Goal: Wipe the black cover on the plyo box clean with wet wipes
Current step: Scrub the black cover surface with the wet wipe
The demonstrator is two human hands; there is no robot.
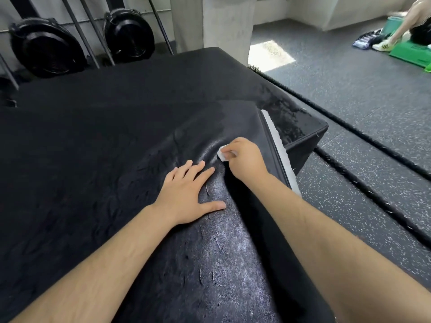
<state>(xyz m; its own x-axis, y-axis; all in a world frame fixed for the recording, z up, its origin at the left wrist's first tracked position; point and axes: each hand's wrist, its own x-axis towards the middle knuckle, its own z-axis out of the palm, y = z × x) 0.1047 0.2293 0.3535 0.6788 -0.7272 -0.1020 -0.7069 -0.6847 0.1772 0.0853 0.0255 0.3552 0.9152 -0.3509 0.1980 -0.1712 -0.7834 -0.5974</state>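
Observation:
The black leather-like cover [210,252] lies rumpled over the black plyo box [305,145], with a white fuzzy strip [277,141] showing along its folded right edge. My left hand [186,192] rests flat on the cover, fingers straight and spread. Just beyond it, my right hand [245,157] grips a small folded white wet wipe [222,153] and presses it onto a raised fold of the cover. A damp sheen marks the cover's surface near the far right corner.
Black weight plates [46,47] and bars lean against the wall at the back left. A concrete pillar [224,22] stands behind the box. Speckled rubber flooring [349,94] lies to the right, where another person sits by a green step [410,54].

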